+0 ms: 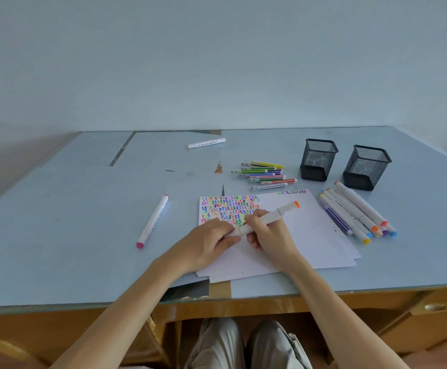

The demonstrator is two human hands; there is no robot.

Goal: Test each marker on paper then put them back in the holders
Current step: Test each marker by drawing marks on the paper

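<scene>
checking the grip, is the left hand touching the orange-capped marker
Touching: the head view shows the left hand wrapped around the near end of the orange-capped marker.

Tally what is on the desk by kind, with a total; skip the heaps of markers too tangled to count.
Mesh holders: 2
Loose white markers lying alone: 2
Orange-capped marker in both hands: 1
Paper stack: 1
Total: 6

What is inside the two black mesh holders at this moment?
Through the mesh, the left holder and the right holder both look empty: no marker stands in either. Their solid bases hide the very bottom. The markers lie on the table.
</scene>
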